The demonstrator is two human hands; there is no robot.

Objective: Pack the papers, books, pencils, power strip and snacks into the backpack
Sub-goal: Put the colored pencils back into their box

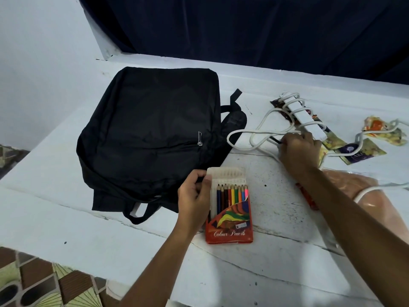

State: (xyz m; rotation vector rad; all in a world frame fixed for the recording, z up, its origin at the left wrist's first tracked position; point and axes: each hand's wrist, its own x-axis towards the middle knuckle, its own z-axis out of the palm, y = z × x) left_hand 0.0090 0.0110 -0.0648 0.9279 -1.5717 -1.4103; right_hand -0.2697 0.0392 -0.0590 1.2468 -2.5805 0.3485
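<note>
left grip (pixel 194 191) around pencil box (pixel 230 209), right grip (pixel 298 149) pinching pencil (pixel 275 140)

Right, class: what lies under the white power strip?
Snack packets show beneath the power strip, poking out along its sides, with its white cord looped round it. How many packets sit under it is hidden by the strip.

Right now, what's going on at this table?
A person is packing a black backpack, which lies flat and looks zipped. The left hand holds the open flap of a colour pencil box beside it. The right hand pinches a dark pencil near the power strip, whose white cord is wound round it. Snack packets lie further right, unpacked.
</note>
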